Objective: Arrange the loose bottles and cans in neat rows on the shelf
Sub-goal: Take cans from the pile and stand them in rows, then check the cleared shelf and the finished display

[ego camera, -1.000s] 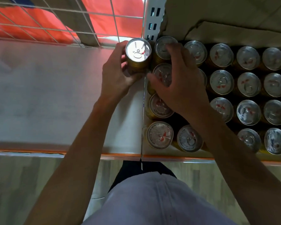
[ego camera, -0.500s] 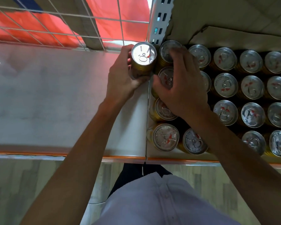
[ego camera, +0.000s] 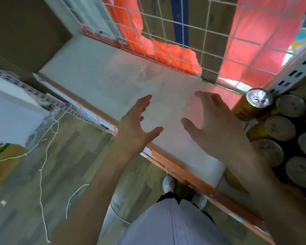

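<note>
My left hand (ego camera: 132, 128) and right hand (ego camera: 217, 128) hovered above the shelf (ego camera: 113, 82), each grip released and empty. A gold can (ego camera: 251, 105) stood at its back right corner beside the rowed cans (ego camera: 279, 128); I judged the arranging nearly done

Head camera looks steeply down, close above the shelf (ego camera: 113, 82).

Both bare forearms reach forward side by side — the left hand (ego camera: 137, 124) and right hand (ego camera: 213, 124) spread, fingers relaxed, thumbs turned inward, palms down, gripping nothing.
</note>
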`<move>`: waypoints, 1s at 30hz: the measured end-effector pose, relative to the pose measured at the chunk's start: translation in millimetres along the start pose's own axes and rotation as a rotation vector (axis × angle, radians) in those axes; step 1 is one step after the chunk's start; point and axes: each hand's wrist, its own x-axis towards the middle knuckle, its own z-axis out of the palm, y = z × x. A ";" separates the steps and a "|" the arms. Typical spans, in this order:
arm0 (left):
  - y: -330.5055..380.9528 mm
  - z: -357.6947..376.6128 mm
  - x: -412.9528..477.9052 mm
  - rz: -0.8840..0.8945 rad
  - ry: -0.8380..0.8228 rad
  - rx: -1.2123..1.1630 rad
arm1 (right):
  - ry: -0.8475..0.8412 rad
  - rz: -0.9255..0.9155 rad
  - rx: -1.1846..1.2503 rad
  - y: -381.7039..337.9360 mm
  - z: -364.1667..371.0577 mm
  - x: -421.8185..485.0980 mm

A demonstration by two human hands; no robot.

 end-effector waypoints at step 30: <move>-111.9 -43.0 219.7 0.313 -0.166 0.129 | 0.044 0.532 0.049 -113.4 108.1 80.0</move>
